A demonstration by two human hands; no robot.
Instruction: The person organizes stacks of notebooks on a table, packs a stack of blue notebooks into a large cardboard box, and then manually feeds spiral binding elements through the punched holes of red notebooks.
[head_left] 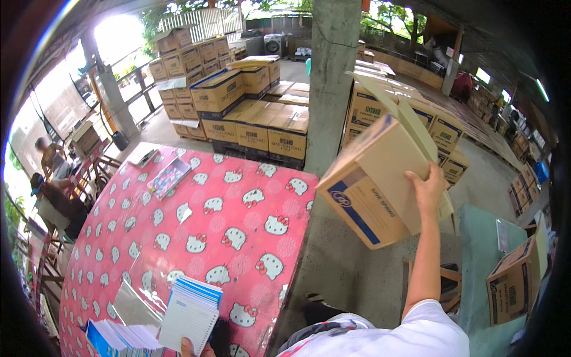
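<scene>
Right hand (429,189) raised well out to the right, arm extended from a white sleeve; fingers closed over the upper edge of a cardboard box (380,184), which hangs tilted in the air, flaps open at the top, a blue band along its lower face; box clear of the table, above bare concrete floor (351,268), just in front of a grey concrete pillar (332,77).

Left hand (191,348) barely in view at the lower edge; fingers pinch the bottom of a stack of spiral notebooks (191,315), lined pages and blue edges showing; the stack sits over the near end of the table (196,226), which wears a pink cloth with white cartoon cats; more booklets (119,339) fanned just left of the stack; a clear plastic sleeve (135,306) beside them; a colourful packet (168,177) lies toward the far end, well apart.

Behind the table, stacked cartons (256,119) on pallets; another open carton (514,285) on a green surface at right; a seated person (56,178) at far left.
</scene>
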